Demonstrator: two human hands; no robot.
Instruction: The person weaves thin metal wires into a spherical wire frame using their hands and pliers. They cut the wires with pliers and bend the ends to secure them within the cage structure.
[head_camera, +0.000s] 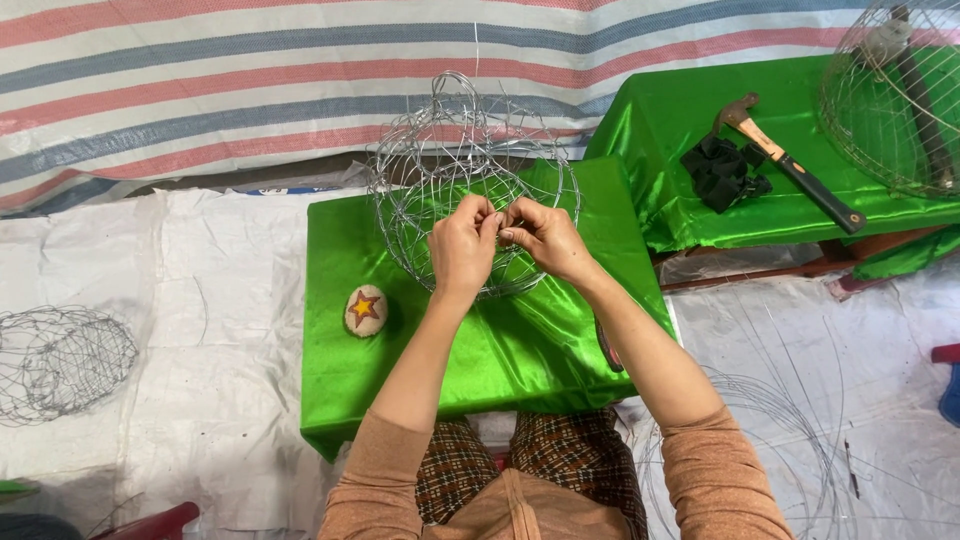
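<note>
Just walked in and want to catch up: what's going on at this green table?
A person seated at the green-covered table has both hands on a round wire frame. The left hand and right hand pinch its wire close together at the near side. A small round star-marked thing lies beside it. A hammer rests on the next table, and another wire frame sits on the floor.

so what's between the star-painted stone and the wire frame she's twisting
In the head view, only bare green cloth lies between the painted stone and the wire frame. The left hand and right hand pinch wire at the frame's front.
</note>
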